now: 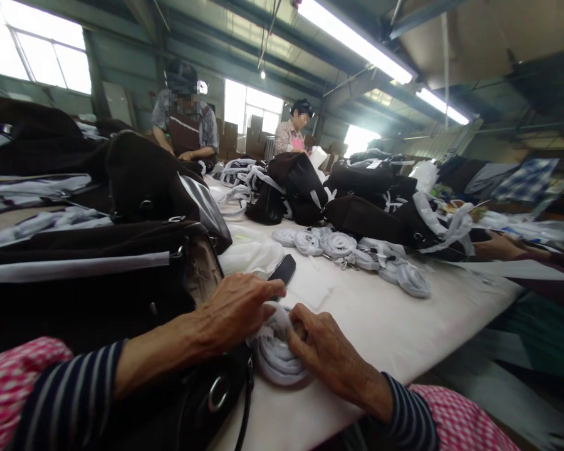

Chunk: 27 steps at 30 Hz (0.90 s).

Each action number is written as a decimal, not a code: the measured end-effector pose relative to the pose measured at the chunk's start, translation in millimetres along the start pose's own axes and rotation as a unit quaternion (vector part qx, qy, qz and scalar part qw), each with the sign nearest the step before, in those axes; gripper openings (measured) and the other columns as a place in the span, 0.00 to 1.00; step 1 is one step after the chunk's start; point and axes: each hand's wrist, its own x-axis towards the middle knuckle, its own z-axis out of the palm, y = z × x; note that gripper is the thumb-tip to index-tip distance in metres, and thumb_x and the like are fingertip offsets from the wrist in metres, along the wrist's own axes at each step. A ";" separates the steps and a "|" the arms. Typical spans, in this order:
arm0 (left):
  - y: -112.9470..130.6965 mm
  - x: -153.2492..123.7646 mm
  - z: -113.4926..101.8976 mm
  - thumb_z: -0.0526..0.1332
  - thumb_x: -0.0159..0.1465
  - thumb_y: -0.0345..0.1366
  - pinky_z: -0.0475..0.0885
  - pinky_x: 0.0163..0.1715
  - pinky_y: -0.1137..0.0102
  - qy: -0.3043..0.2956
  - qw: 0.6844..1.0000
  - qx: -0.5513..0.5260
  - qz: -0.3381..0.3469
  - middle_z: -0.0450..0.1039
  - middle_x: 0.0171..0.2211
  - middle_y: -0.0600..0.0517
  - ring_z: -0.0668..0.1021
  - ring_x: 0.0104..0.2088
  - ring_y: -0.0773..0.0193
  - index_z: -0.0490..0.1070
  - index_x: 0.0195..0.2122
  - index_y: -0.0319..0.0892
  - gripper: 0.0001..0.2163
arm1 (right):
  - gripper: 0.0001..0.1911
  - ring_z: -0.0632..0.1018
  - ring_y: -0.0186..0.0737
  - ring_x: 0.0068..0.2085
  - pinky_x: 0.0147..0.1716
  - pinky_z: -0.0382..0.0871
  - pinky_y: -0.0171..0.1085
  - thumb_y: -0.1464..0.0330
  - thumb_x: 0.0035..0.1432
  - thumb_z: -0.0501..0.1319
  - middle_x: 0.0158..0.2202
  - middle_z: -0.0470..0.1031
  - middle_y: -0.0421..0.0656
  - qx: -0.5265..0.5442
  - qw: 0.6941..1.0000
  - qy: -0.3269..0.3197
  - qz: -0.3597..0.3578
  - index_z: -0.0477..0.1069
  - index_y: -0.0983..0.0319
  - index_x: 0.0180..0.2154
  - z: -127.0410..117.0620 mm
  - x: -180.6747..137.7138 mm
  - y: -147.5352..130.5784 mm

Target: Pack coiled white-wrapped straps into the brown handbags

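Coil [281, 362] partly covered | right hand [326, 341] grip: pinching its edge | left hand [239, 305] grip: can't be made out

Bare tabletop [366, 335] opens to the right of the coil [282, 360], leaving a low path outward past the right hand [329, 351]; left of the coil, a black bag [192, 407] crowds in and hampers any sideways pass; just beyond the coil, a dark flat piece [282, 269] and white cloth [249, 250] narrow the way; farther off to its right, more coils [338, 244] front a bag heap [371, 216] that walls off the far side.
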 end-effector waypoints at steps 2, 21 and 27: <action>3.2 3.7 1.0 0.62 0.64 0.32 0.63 0.33 0.68 0.001 0.997 -0.073 -0.018 0.76 0.29 0.52 0.77 0.33 0.57 0.79 0.46 0.47 0.11 | 0.04 0.67 0.35 0.26 0.30 0.54 0.36 0.73 0.66 0.56 0.24 0.65 0.34 -0.003 1.000 -0.004 0.000 0.62 0.59 0.37 0.0 0.0 -0.3; -11.5 -3.3 -23.6 0.74 0.57 0.39 0.65 0.38 0.73 -0.130 0.974 -0.180 0.055 0.74 0.36 0.56 0.76 0.41 0.61 0.80 0.39 0.45 0.10 | 0.05 0.69 0.34 0.26 0.28 0.54 0.35 0.76 0.63 0.56 0.25 0.66 0.35 -0.013 1.000 -0.007 -0.011 0.64 0.60 0.37 -0.4 3.2 1.2; -17.7 -1.8 -29.4 0.72 0.59 0.46 0.65 0.33 0.72 -0.199 0.947 -0.250 0.036 0.77 0.33 0.55 0.77 0.35 0.62 0.83 0.41 0.45 0.13 | 0.05 0.68 0.35 0.26 0.29 0.54 0.34 0.75 0.62 0.57 0.25 0.66 0.35 -0.032 0.999 -0.011 -0.011 0.65 0.60 0.37 -0.4 3.9 0.6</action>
